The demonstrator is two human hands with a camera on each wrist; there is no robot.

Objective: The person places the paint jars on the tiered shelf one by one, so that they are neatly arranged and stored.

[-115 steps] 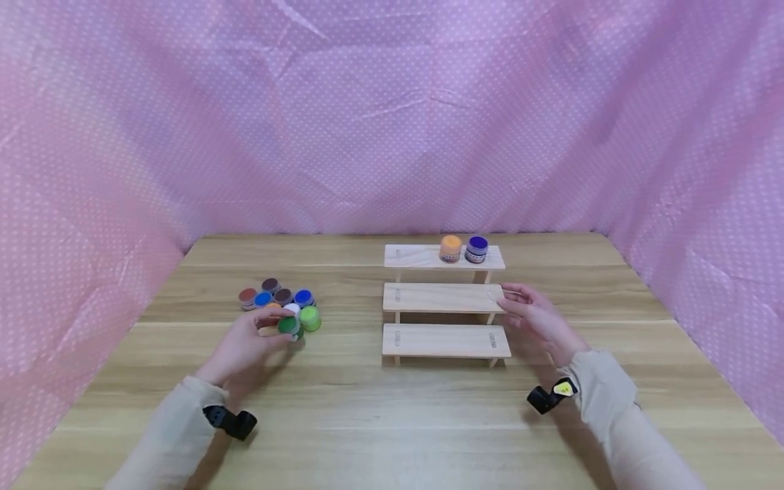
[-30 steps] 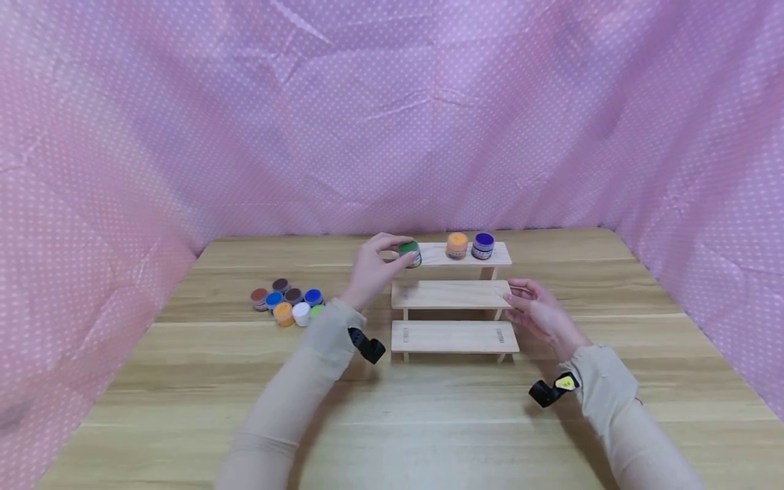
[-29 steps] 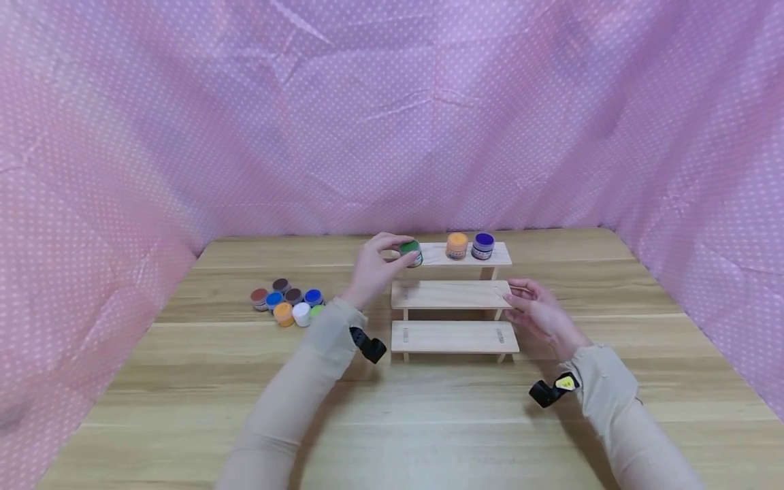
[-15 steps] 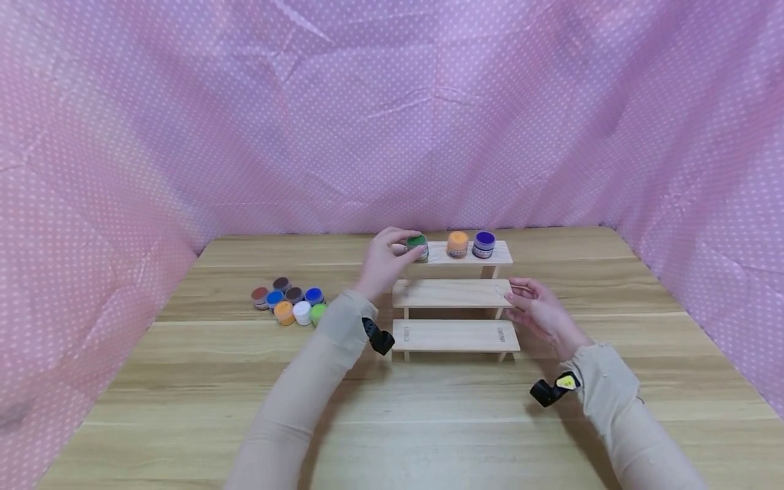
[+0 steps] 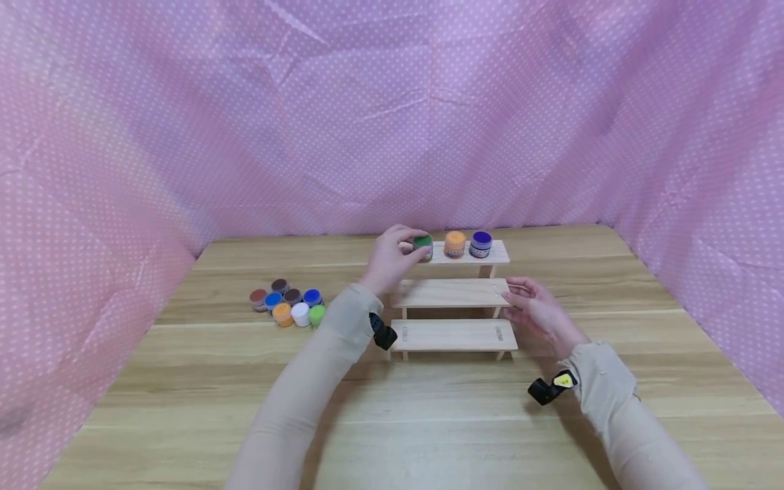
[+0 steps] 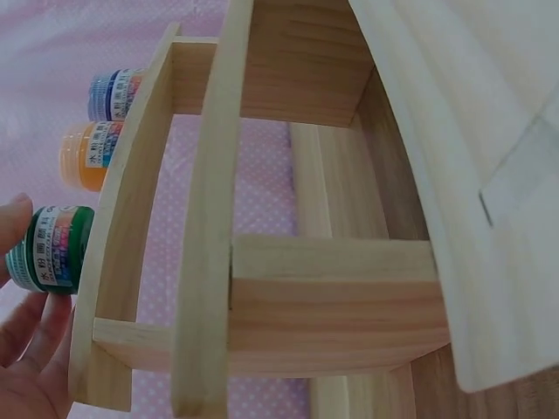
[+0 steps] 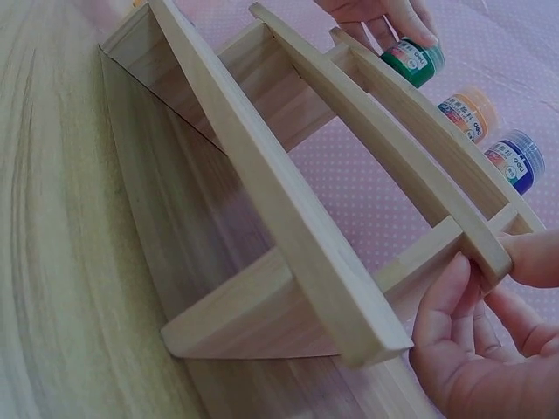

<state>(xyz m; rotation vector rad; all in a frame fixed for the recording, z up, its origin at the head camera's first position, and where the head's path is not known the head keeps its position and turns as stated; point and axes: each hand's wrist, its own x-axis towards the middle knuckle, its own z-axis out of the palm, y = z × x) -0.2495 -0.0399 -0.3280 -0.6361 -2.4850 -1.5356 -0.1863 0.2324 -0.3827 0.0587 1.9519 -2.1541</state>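
My left hand (image 5: 392, 260) pinches a green paint jar (image 6: 54, 249) between thumb and fingers, at the left part of the top tier of a three-tier wooden stand (image 5: 453, 333). On that same tier, to the right, stand an orange paint jar (image 5: 455, 244) and a purple paint jar (image 5: 480, 244). With thumb and fingers my right hand (image 5: 539, 309) grips the right end of the stand's middle tier; the right wrist view shows the fingertips (image 7: 450, 284) at that board's end.
Left of the stand, a cluster of paint jars sits on the wooden table (image 5: 184, 395), among them a white jar (image 5: 301, 314), a light green jar (image 5: 316, 314) and a red-brown jar (image 5: 258, 299). A pink dotted cloth (image 5: 392, 122) hangs behind the table.
My left hand has carried the green paint jar from the cluster to the top tier, then slid rightward toward the orange jar. The right hand has kept its grip on the stand.
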